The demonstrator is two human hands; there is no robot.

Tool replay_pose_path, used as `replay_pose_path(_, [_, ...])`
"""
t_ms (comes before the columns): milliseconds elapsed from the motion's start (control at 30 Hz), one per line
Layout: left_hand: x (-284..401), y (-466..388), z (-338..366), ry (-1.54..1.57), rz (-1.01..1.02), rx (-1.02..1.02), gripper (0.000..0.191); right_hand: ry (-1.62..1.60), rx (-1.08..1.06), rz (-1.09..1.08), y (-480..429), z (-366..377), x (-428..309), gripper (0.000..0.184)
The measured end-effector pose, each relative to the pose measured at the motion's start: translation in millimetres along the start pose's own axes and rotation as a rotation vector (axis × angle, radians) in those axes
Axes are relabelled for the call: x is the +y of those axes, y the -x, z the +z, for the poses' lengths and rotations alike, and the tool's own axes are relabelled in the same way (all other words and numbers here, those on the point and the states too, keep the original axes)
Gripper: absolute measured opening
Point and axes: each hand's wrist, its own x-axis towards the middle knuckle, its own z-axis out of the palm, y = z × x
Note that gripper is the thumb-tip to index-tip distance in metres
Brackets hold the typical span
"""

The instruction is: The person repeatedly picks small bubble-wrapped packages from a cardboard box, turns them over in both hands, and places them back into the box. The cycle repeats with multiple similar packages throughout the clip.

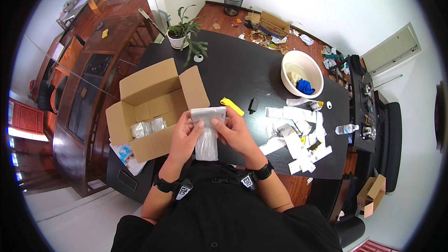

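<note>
Both hands hold a stack of clear plastic bags (pixel 207 143) in front of my chest. My left hand (pixel 185 136) grips its left edge, thumb on the front face. On the right edge, my right hand (pixel 236 133) pinches it the same way. The upper part looks folded or doubled, and the lower part hangs toward me. Just left of my hands stands an open cardboard box (pixel 154 99) with its flaps spread. Inside it lie clear plastic packets (pixel 148 128). Beyond my right hand are a yellow strip-like item (pixel 232 106) and a small black device (pixel 253 105).
Plastic sleeves and white paper pieces (pixel 297 136) cover the desk's right side. Behind them stands a white basin (pixel 302 73) holding cloths. A potted plant (pixel 178 35) sits at the far left corner, a phone (pixel 127 180) at the near left. A water bottle (pixel 346 129) lies at right.
</note>
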Motion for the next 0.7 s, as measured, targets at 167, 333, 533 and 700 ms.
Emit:
replay_pose_path(167, [0.0,1.1,-4.2,-0.045,0.021,-0.014,0.036,0.022,0.002,-0.137,0.8,0.2,1.7,0.02])
replay_pose_path(333, [7.4,4.9,-1.7,0.14,-0.066,0.048,0.037,0.235,0.038,-0.354,1.6,-3.3,3.6,0.031])
replay_pose_path(533, [12.2,17.4,5.2,0.047,-0.021,-0.006,0.046,0.213,-0.028,-0.43,-0.6,-11.8,1.0,0.033])
replay_pose_path(700, [2.8,21.7,16.1,-0.104,0.106,0.059,0.059,-0.097,-0.059,-0.078,8.8,-7.9,1.2,0.038])
